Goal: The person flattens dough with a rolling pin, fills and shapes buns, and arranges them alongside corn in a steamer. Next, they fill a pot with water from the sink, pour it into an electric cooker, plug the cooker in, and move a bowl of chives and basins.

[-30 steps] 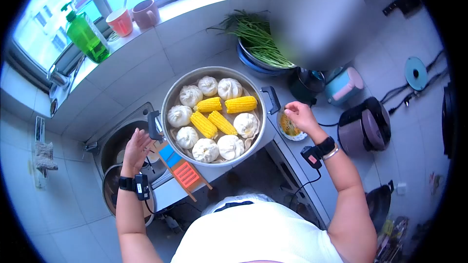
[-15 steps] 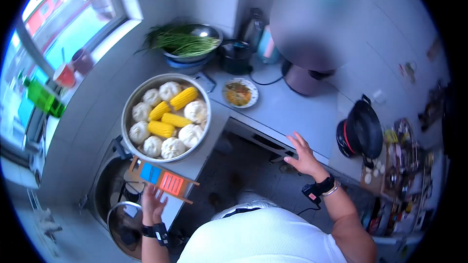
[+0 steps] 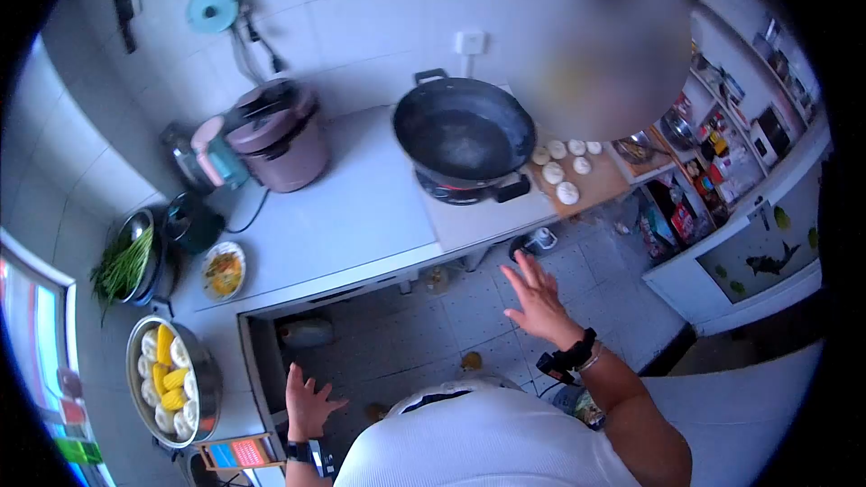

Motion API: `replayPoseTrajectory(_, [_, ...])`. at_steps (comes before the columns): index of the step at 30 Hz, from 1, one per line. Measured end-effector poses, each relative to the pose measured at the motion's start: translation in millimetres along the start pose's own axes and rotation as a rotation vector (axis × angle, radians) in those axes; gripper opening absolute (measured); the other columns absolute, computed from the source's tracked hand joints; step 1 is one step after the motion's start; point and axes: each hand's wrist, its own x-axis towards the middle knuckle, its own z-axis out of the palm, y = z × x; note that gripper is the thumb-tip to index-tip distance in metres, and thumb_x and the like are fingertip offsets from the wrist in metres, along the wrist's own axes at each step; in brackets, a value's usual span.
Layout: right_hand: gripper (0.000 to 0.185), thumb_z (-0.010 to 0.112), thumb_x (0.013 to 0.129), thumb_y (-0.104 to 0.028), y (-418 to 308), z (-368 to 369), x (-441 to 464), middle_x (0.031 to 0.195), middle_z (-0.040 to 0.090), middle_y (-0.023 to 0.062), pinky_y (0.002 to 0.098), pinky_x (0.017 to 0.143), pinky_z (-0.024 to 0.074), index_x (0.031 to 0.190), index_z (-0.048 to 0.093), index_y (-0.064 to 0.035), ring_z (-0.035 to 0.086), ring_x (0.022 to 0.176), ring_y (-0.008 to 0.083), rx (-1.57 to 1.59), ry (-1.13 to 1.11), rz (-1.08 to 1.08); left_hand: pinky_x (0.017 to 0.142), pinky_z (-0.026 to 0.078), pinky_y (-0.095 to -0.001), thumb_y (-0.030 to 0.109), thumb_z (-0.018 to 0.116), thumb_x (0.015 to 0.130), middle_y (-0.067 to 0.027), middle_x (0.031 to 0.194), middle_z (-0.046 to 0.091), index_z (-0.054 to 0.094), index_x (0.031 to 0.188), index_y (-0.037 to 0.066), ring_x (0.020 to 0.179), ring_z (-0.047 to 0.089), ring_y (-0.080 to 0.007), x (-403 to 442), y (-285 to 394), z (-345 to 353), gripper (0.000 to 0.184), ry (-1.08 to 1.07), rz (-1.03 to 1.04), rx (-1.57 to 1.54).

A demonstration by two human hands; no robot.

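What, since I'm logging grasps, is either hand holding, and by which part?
Nothing is held: the left hand and the right hand are both open and empty, touching none of the kitchen things.

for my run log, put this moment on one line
left hand: open, empty, near grater | right hand: open, empty | wok: on burner, beside board with white rounds | pot: corn and buns inside

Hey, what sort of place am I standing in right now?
It looks like a kitchen, probably a small home one. A wide black wok, a purple electric cooker and a metal pot of white buns and corn all point that way.
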Motion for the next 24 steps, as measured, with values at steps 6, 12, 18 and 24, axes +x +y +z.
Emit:
replayPoseTrajectory(6, [0.05, 0.064, 0.076, -0.017, 114.5, -30.2, -55.7, 0.116, 0.053, 0.0184, 0.0367, 0.09, 0.0403, 0.119, 0.046, -0.0011, 0.051, 0.107, 0.0321, 0.211, 0.079, 0.135, 0.093, 0.011, -0.0713, 0.055, 0.051, 0.08, -0.0092, 0.144, -0.019, -0.006, 0.14, 0.023, 0.133, -0.007, -0.0386, 23.4, -39.5, 158.2, 0.089, -0.229, -0.108, 0.205])
replayPoseTrajectory(12, [0.042, 0.059, 0.08, -0.018, 179.1, -35.2, -80.9, 0.114, 0.054, 0.0181, 0.0373, 0.089, 0.0409, 0.117, 0.049, -0.0007, 0.052, 0.105, 0.0313, 0.341, 0.073, 0.314, 0.095, 0.015, -0.0693, 0.046, 0.048, 0.085, -0.0098, 0.145, -0.015, 0.002, 0.141, 0.021, 0.133, -0.003, -0.0376, 46.4, -68.1, 254.0, 0.077, -0.39, -0.207, 0.379])
replayPoseTrajectory(18, [0.039, 0.057, 0.082, -0.018, 214.7, -64.9, -65.2, 0.114, 0.056, 0.0173, 0.0363, 0.088, 0.0418, 0.116, 0.05, 0.0008, 0.054, 0.104, 0.0305, 0.379, 0.012, 0.35, 0.095, 0.015, -0.0693, 0.045, 0.044, 0.088, -0.01, 0.146, -0.01, 0.006, 0.141, 0.017, 0.133, -0.001, -0.0369, 70.1, -81.2, 316.8, 0.071, -0.462, -0.279, 0.397])
replayPoseTrajectory(24, [0.034, 0.062, 0.078, -0.013, 285.3, -84.7, -37.5, 0.099, 0.061, 0.0148, 0.0332, 0.078, 0.0472, 0.108, 0.054, 0.0011, 0.06, 0.093, 0.0239, 0.352, 0.013, 0.322, 0.09, 0.018, -0.0722, 0.038, 0.044, 0.09, -0.0062, 0.147, 0.0, 0.008, 0.14, 0.018, 0.132, 0.004, -0.0404, 138.5, -106.8, 332.1, 0.065, -0.454, -0.257, 0.209])
